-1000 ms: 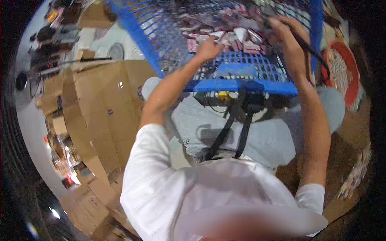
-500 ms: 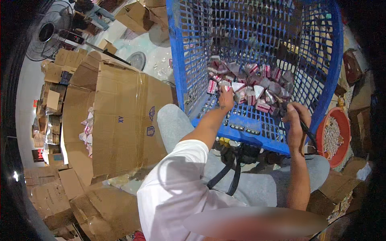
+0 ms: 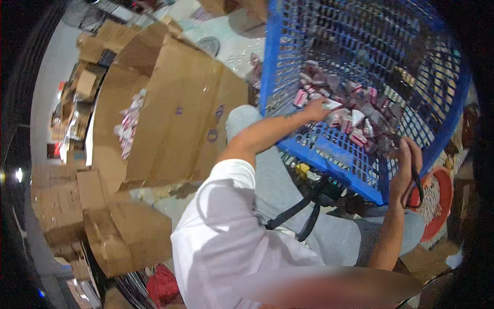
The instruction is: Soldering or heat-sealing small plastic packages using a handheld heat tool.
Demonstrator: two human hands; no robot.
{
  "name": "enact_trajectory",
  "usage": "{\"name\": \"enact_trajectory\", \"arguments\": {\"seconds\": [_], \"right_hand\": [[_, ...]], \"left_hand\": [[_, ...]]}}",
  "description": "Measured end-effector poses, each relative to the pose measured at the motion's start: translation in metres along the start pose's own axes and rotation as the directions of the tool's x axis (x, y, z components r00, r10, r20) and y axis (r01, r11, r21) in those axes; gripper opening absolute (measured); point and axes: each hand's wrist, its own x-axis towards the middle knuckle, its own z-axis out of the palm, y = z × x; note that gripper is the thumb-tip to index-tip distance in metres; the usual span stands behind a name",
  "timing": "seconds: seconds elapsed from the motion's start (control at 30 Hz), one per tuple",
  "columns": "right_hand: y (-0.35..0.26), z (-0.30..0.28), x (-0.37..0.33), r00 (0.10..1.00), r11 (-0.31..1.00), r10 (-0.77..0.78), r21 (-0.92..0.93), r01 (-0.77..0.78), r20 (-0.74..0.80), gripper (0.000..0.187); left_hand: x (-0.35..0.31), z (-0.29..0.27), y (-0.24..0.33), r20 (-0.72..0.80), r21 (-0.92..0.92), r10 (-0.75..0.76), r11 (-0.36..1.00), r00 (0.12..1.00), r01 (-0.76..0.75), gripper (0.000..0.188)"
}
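The left hand [image 3: 315, 110] touches a white triangular packet [image 3: 333, 104] at its fingertips; I cannot tell whether it grips. Around it stands a blue plastic basket [image 3: 268, 62]. Rightward, the right hand [image 3: 406, 162] is curled around a black cord [image 3: 416, 181].

Through one head-worn fisheye we look down over the lap [image 3: 332, 234], facing the basket [image 3: 360, 186] from close by.

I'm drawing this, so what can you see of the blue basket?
The blue basket looks plastic, with lattice walls and a solid rim. Its opening faces the person, near edge close to their legs. Pink-and-white packets lie inside, the left hand among them; the right hand is by its near right corner.
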Motion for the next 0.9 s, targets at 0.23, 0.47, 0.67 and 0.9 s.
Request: {"name": "enact_trajectory", "arguments": {"seconds": [0.23,0.47,0.67,0.9], "right_hand": [[-0.010,0.012,-0.020,0.997,0.999,-0.035,0.020,0.034,0.064,0.030],[-0.012,0.029,-0.029,0.978,0.999,-0.048,0.024,0.044,0.205,0.025],[-0.015,0.029,-0.027,0.955,0.982,-0.082,-0.141,0.126,0.286,0.026],[-0.009,0.033,-0.025,0.946,0.973,-0.117,-0.157,0.170,0.303,0.028]], "left_hand": [[-0.086,-0.070,0.090,-0.145,-0.563,0.140,0.802,0.980,-0.198,0.063],[-0.108,-0.036,0.120,0.080,-0.920,0.148,0.392,0.986,0.015,0.057],[-0.111,-0.039,0.131,0.164,-0.885,0.162,0.459,0.973,0.072,0.049],[-0.111,-0.041,0.124,0.119,-0.885,0.236,0.465,0.965,-0.005,0.044]]}}
